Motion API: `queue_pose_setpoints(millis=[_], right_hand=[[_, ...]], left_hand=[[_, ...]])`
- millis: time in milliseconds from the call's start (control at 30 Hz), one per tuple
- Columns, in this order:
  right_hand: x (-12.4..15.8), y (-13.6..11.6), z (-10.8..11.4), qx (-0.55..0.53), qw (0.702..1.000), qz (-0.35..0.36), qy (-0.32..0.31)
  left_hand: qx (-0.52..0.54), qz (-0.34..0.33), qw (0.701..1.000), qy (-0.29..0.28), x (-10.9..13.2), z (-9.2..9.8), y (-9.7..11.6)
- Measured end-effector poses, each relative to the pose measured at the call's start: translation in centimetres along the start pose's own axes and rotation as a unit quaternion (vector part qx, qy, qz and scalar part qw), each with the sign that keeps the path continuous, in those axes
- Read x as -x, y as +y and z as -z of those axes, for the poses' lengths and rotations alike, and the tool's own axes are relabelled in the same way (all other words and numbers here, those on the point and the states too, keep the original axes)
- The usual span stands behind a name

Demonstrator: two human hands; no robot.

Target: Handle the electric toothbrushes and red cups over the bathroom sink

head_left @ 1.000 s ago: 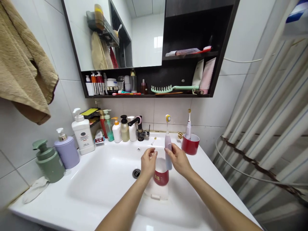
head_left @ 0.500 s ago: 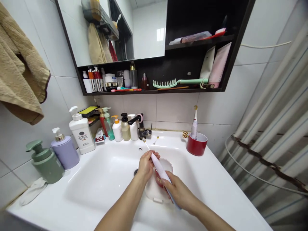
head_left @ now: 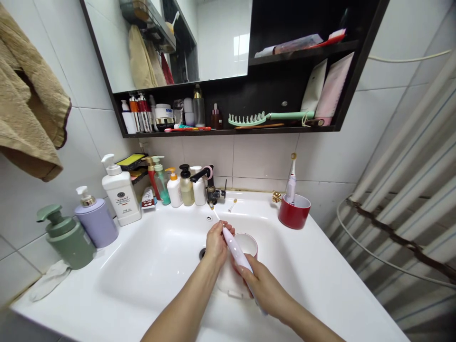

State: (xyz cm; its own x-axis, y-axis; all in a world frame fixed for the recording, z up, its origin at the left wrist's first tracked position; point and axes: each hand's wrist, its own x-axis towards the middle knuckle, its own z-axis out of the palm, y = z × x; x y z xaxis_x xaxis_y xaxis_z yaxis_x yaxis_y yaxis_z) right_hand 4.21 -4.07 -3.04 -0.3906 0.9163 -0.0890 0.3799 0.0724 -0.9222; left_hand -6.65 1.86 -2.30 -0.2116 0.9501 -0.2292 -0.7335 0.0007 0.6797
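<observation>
Over the sink point(head_left: 153, 266), a pale pink electric toothbrush point(head_left: 235, 249) slants up and to the left. My right hand point(head_left: 265, 282) is closed around the lower part of its handle. My left hand point(head_left: 215, 242) pinches the narrow top, where the white brush head point(head_left: 215, 213) joins the handle; the join itself is mostly hidden by the fingers. The brush head's yellowish tip points at the faucet point(head_left: 213, 185). Below the hands in the basin stand a red cup with a white inside point(head_left: 248, 241) and a whitish translucent container point(head_left: 228, 282), both partly covered.
Another red cup point(head_left: 294, 216) with an upright electric toothbrush point(head_left: 291, 183) stands on the right rim. A loose brush head point(head_left: 232, 205) lies behind the basin. Several pump bottles point(head_left: 174, 190) line the back left. A dark cabinet point(head_left: 270, 90) overhangs the sink.
Both hands keep their hold on the toothbrush, with only a slight shift. The right hand now covers more of the cup's red side. The view has moved a little.
</observation>
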Motion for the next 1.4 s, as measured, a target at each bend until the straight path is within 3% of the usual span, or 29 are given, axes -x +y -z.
queue_pose_setpoints(millis=[167, 300, 467, 600, 767, 867, 933, 1100, 1400], right_hand=[[0.1, -0.2, -0.1, -0.043, 0.999, -0.028, -0.011], [0.2, -0.2, -0.3, -0.149, 0.981, -0.103, -0.073], [0.1, 0.2, -0.4, -0.037, 0.999, -0.015, -0.001], [0.3, 0.1, -0.4, -0.112, 0.988, -0.085, -0.068], [0.6, 0.1, -0.3, 0.024, 1.000, 0.000, 0.001], [0.8, 0.2, -0.5, -0.018, 0.998, -0.033, -0.047], [0.8, 0.0, -0.4, -0.045, 0.998, -0.037, -0.038], [0.7, -0.7, 0.6, -0.057, 0.998, -0.003, 0.015], [1.2, -2.0, 1.4, -0.087, 0.996, 0.010, 0.026]], left_hand=[[0.011, -0.002, 1.000, 0.011, 0.0, 0.0, -0.4], [0.012, 0.006, 1.000, 0.022, 0.0, 0.0, -0.6], [0.019, -0.008, 1.000, 0.024, 0.1, -0.1, -0.6], [0.021, -0.002, 0.999, 0.029, 0.1, -0.2, -0.7], [0.033, -0.023, 0.998, 0.045, -0.8, 0.4, -0.2], [0.018, -0.019, 0.998, 0.053, -1.7, 1.2, 0.6], [-0.049, -0.014, 0.998, 0.030, -2.2, 1.6, 0.9], [-0.300, -0.037, 0.953, -0.007, -3.5, 0.6, -0.1], [-0.506, -0.116, 0.855, 0.002, -10.4, -4.5, -3.4]])
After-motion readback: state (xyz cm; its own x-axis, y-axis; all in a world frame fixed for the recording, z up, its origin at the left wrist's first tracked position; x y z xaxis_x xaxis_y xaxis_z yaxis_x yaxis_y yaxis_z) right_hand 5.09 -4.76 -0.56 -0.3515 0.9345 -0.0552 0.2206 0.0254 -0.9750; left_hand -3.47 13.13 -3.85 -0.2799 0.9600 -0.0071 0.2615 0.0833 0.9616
